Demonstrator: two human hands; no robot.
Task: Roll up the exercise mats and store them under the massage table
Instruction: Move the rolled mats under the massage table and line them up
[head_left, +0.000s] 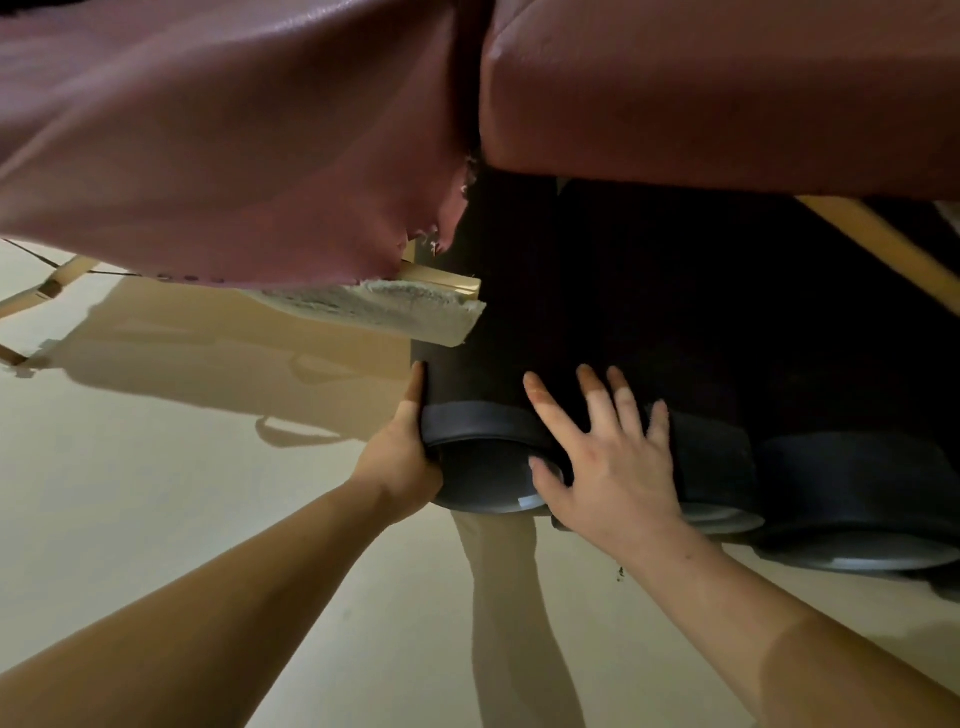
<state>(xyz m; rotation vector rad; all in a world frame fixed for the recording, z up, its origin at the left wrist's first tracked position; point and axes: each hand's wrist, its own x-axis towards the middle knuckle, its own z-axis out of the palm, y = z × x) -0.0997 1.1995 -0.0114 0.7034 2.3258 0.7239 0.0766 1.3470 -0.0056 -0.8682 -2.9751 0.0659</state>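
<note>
Under the massage table (727, 88), rolled mats (480, 387) fade into darkness.

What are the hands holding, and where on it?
A rolled black mat, at its near end: left hand grips its left side; right hand lies spread on top.

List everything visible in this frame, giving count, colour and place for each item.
Rolled foam exercise mats: three, dark grey, side by side on the floor under the table; leftmost mat, the others to its right.
Padded vinyl massage table: one, maroon, overhead across the top.
Torn upholstery patch with exposed foam: one, off-white, table's lower edge, left of centre.
Wooden table legs: at least two, light tan, far left and upper right.
Smooth floor: one, beige, below.
Left hand: one, holds the leftmost mat's left side.
Right hand: one, fingers spread, pressing on that mat's top.
</note>
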